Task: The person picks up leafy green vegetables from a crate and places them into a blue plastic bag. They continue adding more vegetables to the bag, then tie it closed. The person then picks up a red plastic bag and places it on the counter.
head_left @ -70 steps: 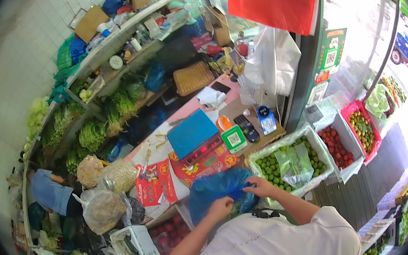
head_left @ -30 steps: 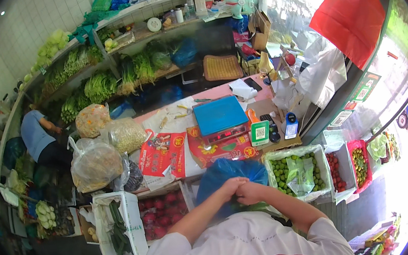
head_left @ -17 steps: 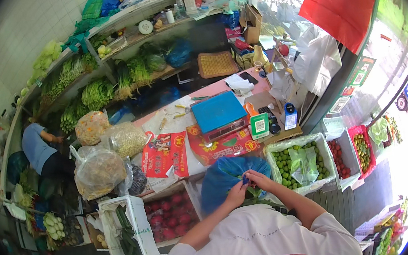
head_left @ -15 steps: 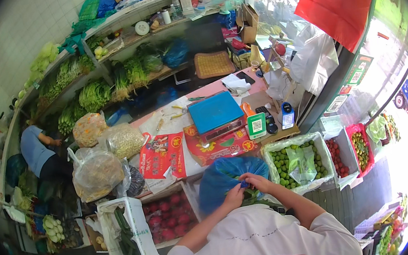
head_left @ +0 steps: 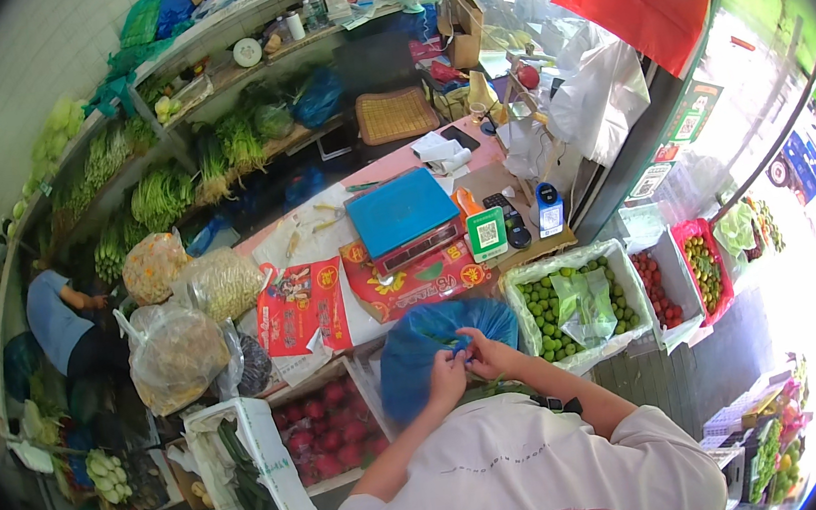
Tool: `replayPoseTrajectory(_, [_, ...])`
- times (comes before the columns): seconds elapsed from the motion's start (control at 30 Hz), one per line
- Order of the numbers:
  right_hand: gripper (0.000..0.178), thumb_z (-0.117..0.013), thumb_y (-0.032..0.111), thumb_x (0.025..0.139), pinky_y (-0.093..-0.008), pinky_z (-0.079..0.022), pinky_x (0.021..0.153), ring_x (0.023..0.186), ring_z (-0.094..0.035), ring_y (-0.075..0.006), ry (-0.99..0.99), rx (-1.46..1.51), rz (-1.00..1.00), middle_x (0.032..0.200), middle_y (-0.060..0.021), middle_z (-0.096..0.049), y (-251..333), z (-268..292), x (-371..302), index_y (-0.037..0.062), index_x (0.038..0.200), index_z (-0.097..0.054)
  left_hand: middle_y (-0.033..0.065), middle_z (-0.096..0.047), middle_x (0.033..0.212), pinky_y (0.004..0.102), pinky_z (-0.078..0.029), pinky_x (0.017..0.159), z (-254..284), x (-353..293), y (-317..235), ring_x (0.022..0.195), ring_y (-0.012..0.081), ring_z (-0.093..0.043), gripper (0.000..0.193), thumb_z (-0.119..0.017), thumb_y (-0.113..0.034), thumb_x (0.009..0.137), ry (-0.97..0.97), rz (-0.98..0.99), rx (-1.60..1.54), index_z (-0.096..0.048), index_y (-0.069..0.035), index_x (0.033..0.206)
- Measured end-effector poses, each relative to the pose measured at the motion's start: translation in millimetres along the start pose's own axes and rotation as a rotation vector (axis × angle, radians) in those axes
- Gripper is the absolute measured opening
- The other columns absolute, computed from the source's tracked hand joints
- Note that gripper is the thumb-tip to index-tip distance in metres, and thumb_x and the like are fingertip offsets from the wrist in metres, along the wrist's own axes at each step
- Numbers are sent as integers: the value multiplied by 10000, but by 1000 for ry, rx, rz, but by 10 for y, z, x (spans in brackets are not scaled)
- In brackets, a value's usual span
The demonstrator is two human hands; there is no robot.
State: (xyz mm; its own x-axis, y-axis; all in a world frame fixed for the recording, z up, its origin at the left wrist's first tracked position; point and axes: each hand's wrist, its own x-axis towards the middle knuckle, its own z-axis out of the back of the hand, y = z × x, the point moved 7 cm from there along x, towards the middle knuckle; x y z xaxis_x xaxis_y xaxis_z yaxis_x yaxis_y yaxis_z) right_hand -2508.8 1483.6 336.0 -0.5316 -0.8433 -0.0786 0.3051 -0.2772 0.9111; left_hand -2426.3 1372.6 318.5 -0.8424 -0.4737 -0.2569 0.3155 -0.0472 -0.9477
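A blue plastic bag [head_left: 402,361], full and rounded, sits at the front of the counter before me, with green leaves dimly showing through. My left hand [head_left: 447,376] is closed on the bag's gathered top. Close beside it, slightly farther right, my right hand [head_left: 487,355] has its fingers closed on the same bunched blue plastic. The fingertips of both hands nearly meet there. Just beyond the bag lies a red printed cardboard sheet [head_left: 422,292], under a scale with a blue top [head_left: 404,217].
Right of the bag stands a white crate of green fruit [head_left: 544,325]; left are a crate of dark red fruit [head_left: 323,436] and a foam box of cucumbers [head_left: 212,459]. Filled clear bags [head_left: 173,352] crowd the counter's left end. Another person [head_left: 58,320] is at the far left.
The view has shifted, so the counter and its things appear farther left and up. Both hands stay at the bag's top, their fingers slightly repositioned on the gathered plastic.
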Motion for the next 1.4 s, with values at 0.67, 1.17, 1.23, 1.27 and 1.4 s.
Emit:
replayPoseTrajectory(0.67, [179,-620,87,890,-441,-504,1010,1273,-507,-442,-151,-184,208,1411,-299,-436,-15,57,83,-2,1037,-668,188,-747,1012,384,-570,780,86,-61,-340,903,301,-745,294,-712,-216,918,30,-350,343,-708,-32,1146])
replayPoseTrajectory(1.17, [303,-609,281,875,-452,-520,975,1127,-640,-395,-33,-13,12,1530,-266,-367,-142,185,75,-12,890,-684,138,-735,889,364,-547,733,-111,-84,-554,780,246,-710,251,-698,-243,961,95,-284,381,-688,-30,1093])
replayPoseTrajectory(1.23, [270,-626,249,854,-451,-511,993,1325,-506,-395,-40,26,15,1328,-233,-563,-159,156,91,-16,867,-672,146,-727,949,354,-544,760,-106,-89,-555,821,239,-705,232,-678,-215,975,104,-305,381,-687,-18,1098])
replayPoseTrajectory(1.27, [257,-630,239,849,-453,-510,996,1377,-453,-396,-51,26,48,1250,-221,-611,-153,162,97,-15,855,-669,152,-715,1007,351,-543,765,-122,-87,-563,835,244,-701,226,-678,-209,976,121,-329,366,-688,-19,1098])
replayPoseTrajectory(1.4, [218,-637,204,842,-454,-505,1003,1502,-279,-397,-58,26,76,1041,-193,-686,-207,97,104,-6,790,-659,201,-524,1290,376,-541,816,14,9,-394,1035,310,-635,201,-685,-160,953,137,-359,398,-690,-28,1105])
